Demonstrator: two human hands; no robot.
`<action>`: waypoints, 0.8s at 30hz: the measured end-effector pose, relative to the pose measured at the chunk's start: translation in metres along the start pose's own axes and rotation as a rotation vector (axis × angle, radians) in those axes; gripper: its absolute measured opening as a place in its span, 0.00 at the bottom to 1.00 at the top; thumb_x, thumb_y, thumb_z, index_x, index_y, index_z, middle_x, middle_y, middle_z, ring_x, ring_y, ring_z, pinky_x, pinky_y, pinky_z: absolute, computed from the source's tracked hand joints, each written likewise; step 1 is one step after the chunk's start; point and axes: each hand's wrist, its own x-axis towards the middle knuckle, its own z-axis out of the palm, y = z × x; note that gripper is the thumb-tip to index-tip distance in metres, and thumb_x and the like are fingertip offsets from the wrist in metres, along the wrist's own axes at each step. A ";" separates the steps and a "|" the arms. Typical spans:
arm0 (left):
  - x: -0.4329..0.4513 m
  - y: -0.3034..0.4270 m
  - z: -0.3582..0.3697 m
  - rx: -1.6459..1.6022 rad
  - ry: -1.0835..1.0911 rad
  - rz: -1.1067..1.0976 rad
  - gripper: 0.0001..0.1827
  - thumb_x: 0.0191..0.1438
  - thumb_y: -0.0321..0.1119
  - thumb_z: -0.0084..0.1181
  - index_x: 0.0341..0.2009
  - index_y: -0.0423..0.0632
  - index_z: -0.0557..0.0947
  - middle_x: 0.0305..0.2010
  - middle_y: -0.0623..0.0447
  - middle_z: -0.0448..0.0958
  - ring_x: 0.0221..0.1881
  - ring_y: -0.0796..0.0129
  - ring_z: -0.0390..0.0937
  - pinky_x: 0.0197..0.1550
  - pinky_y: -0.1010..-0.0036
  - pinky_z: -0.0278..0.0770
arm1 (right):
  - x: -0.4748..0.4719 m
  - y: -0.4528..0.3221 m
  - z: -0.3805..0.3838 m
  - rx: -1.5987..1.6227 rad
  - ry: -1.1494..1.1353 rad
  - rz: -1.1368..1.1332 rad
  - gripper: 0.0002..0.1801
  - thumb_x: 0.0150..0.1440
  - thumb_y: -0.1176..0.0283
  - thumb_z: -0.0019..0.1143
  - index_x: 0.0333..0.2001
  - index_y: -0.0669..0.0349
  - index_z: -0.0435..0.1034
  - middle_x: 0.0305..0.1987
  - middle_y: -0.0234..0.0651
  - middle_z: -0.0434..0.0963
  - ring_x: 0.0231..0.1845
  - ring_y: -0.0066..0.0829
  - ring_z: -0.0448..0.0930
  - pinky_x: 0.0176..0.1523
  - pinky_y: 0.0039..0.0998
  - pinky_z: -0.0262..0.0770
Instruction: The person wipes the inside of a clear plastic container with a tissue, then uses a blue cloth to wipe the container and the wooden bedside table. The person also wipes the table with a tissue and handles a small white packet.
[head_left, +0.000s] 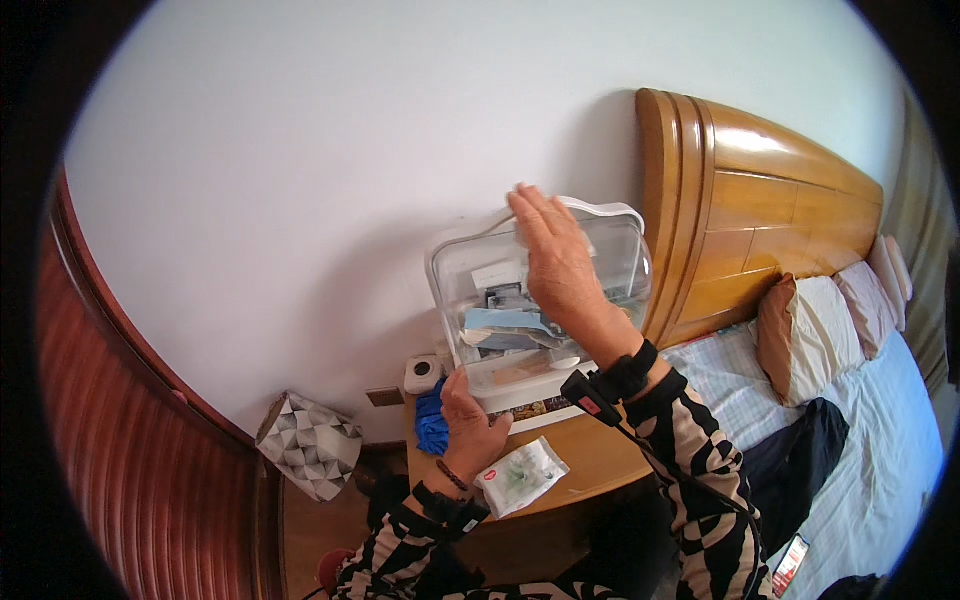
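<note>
A storage box with a clear plastic lid (465, 262) and a white rim stands on a wooden nightstand (600, 469). Through the lid show papers, a light blue item (506, 321) and other small things. My left hand (472, 420) holds the box's lower left corner, thumb at the front. Over the lid is my right hand (559, 262), its fingers straight and reaching past the top rim; its thumb is hidden, and whether it touches the lid is unclear. A white soft packet with green print (523, 476) lies just right of my left wrist.
Blue crumpled material (430, 421) and a small white device (422, 373) sit left of the box. A patterned bin or bag (311, 446) is further left. To the right stand the wooden headboard (765, 217) and a bed with pillows (810, 337), dark clothing (806, 450) and a phone (790, 564).
</note>
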 end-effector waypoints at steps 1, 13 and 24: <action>0.001 0.000 -0.002 0.000 0.018 0.029 0.49 0.41 0.30 0.65 0.65 0.38 0.51 0.64 0.35 0.54 0.66 0.41 0.54 0.67 0.51 0.51 | 0.009 -0.008 0.003 0.082 -0.046 -0.007 0.26 0.56 0.86 0.42 0.60 0.68 0.64 0.63 0.53 0.70 0.68 0.50 0.67 0.73 0.46 0.57; 0.023 -0.012 -0.006 -0.111 0.097 0.063 0.38 0.55 0.29 0.59 0.66 0.37 0.57 0.65 0.33 0.58 0.67 0.39 0.57 0.68 0.54 0.55 | 0.041 -0.025 0.053 -0.225 -0.257 -0.426 0.10 0.57 0.71 0.48 0.29 0.52 0.77 0.31 0.33 0.78 0.33 0.36 0.81 0.46 0.40 0.74; 0.020 -0.015 0.004 -0.057 0.109 0.068 0.38 0.56 0.31 0.57 0.67 0.36 0.55 0.66 0.32 0.58 0.68 0.38 0.56 0.68 0.51 0.54 | 0.066 -0.054 0.076 -0.331 -0.794 -0.124 0.08 0.56 0.71 0.51 0.32 0.59 0.77 0.32 0.36 0.80 0.36 0.38 0.82 0.41 0.43 0.77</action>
